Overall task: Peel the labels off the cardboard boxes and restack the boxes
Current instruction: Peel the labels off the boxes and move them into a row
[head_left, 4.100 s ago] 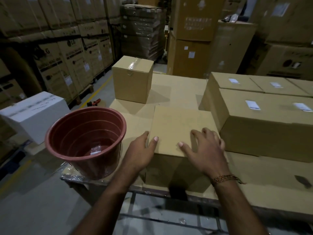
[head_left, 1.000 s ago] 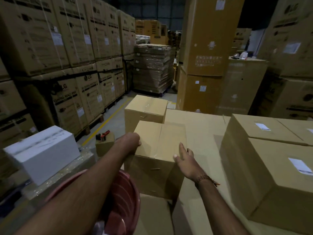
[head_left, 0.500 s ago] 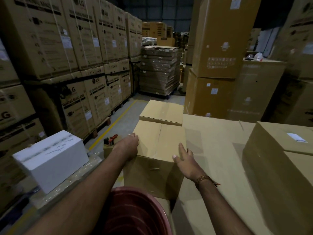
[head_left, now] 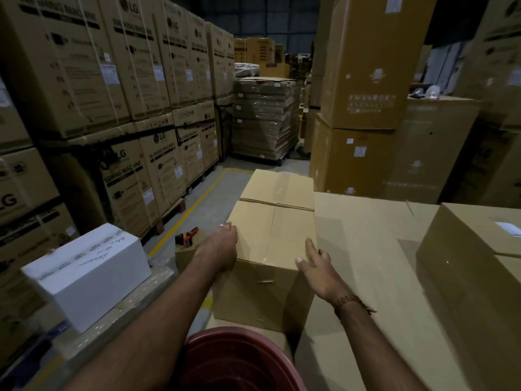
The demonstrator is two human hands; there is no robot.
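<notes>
Both hands on a cardboard box [head_left: 265,249].
We see the left hand [head_left: 218,249] curled over its left top edge and the right hand [head_left: 317,266] spread flat against its right side; the box butts another box [head_left: 277,187] behind.

The box [head_left: 267,244] between the two hands is plain tan cardboard with a clear glossy tape strip down its top. A second box [head_left: 277,187] behind it is the same tan. The bucket [head_left: 239,362] is dull brick red. To the left sits a white carton [head_left: 87,275] with dark handwriting. The floor line [head_left: 191,210] is yellow. The bracelet [head_left: 349,301] is coppery brown. The big stacked cartons [head_left: 84,66] are brown with black print and white labels.
</notes>
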